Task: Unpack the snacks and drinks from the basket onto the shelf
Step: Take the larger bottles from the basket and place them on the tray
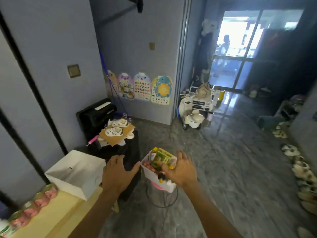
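A white basket (151, 174) stands on a pink-topped wire stool in the middle of the floor. Inside it I see a green snack box (161, 158), a red packet and a dark bottle with a yellow cap (161, 176). My right hand (181, 169) hovers over the basket's right side, fingers spread, touching or nearly touching the contents. My left hand (118, 172) is spread open just left of the basket, holding nothing. The pale wooden shelf top (51, 215) lies at the lower left, with a row of pink-labelled cans (34, 203) along its left edge.
A white box (75, 172) rests on the shelf's far end. Behind it, a black cabinet (130, 152) carries cardboard and small white shoes. A white toy scooter and toy car (197, 109) stand by the doorway. Slippers (301, 170) line the right wall. A person is seen far off through the glass door.
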`<state>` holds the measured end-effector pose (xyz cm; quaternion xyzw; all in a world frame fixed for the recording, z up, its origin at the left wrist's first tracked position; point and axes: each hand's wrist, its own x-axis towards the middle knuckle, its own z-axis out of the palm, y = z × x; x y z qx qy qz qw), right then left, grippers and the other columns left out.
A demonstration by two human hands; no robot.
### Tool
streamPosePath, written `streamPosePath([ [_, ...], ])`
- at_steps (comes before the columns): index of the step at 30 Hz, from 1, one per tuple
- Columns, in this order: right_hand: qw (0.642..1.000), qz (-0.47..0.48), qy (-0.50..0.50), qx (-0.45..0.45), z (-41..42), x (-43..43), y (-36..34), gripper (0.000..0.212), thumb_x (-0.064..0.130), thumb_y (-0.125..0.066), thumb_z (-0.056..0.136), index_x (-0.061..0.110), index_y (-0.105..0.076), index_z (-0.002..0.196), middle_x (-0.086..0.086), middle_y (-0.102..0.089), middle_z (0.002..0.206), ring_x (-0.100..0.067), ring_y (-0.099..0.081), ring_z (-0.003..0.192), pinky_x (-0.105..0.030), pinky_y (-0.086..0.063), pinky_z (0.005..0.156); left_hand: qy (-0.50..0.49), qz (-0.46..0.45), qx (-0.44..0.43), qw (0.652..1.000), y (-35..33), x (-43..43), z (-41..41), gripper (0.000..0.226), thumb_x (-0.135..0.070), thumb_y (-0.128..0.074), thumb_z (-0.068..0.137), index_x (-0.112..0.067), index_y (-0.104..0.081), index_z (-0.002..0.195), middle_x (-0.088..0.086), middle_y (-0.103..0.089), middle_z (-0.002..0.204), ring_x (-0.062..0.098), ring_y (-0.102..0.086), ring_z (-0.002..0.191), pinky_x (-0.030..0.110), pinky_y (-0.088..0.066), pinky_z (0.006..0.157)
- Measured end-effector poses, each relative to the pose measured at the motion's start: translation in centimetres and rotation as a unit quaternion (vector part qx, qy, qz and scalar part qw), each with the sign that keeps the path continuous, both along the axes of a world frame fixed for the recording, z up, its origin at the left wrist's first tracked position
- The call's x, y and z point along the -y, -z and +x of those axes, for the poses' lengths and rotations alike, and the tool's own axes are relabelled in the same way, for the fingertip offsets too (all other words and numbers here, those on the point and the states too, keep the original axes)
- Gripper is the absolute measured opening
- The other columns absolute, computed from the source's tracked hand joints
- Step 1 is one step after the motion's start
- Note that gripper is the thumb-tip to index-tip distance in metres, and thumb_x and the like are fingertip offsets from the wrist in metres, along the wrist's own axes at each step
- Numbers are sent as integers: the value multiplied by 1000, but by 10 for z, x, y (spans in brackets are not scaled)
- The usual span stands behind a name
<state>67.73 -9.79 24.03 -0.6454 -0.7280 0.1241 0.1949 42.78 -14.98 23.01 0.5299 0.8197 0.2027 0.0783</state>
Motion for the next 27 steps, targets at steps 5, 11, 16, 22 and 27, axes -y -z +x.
streamPosePath([
  [5,998,-57,3,15,53,-26,48,111,97,-33,80,18,-38,159,-7,-43,165,-31,-43,148,-45,-42,117,66,-31,18,997,42,-33,43,99,-96,-38,83,-25,-50,151,3,-50,155,27,-51,141,48,-47,113],
  [11,993,-115,-1,8,66,-51,111,100,91,-47,82,27,-38,158,2,-52,157,-23,-54,137,-40,-48,110,122,-103,42,986,99,-71,61,118,-105,-24,73,-25,-48,155,-1,-46,157,22,-50,142,45,-45,116],
  [16,989,-146,-6,13,53,-87,168,92,88,-50,82,29,-46,152,8,-55,152,-15,-51,139,-33,-45,110,183,-138,69,971,164,-124,50,107,-97,-51,76,-25,-48,154,-4,-50,151,18,-54,137,37,-48,111],
  [22,977,-210,28,-2,39,-151,265,113,89,-51,79,20,-30,166,0,-34,171,-20,-33,156,-38,-33,125,270,-173,72,944,275,-212,23,105,-90,-68,70,-26,-50,151,-6,-56,143,16,-60,129,34,-52,105],
  [27,973,-232,8,7,30,-200,381,118,93,-51,78,22,-25,168,1,-27,174,-21,-26,159,-39,-26,128,286,-162,75,941,365,-264,20,85,-66,-80,66,-39,-45,138,-10,-57,135,14,-64,117,38,-59,92],
])
